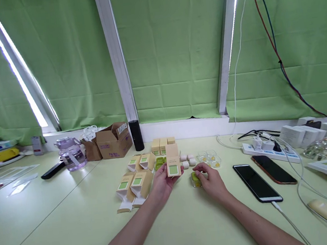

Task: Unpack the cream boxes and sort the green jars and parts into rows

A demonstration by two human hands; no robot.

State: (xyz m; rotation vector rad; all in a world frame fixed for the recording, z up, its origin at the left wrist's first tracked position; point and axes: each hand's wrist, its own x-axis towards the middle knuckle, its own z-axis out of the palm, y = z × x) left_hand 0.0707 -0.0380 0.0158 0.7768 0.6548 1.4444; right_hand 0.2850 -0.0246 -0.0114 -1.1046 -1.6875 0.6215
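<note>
My left hand [162, 183] is closed around a small beige carton [172, 160] with a green square on its front, held upright above the pale green table [73, 213]. My right hand [210, 180] pinches a small green case [196, 178] that rests on the table just right of the carton. Several open beige cartons [135, 183] lie to the left of my left hand. Small white cubes [187, 161] and clear pieces with yellow inside [211, 158] sit behind the hands.
Two dark phones [257, 182] lie to the right, one on a white cable. A power strip [270, 150], white boxes [302, 134] and wires are at the far right. Cardboard boxes [113, 140], a black cylinder [136, 135] and a purple jug [71, 153] stand at the back left.
</note>
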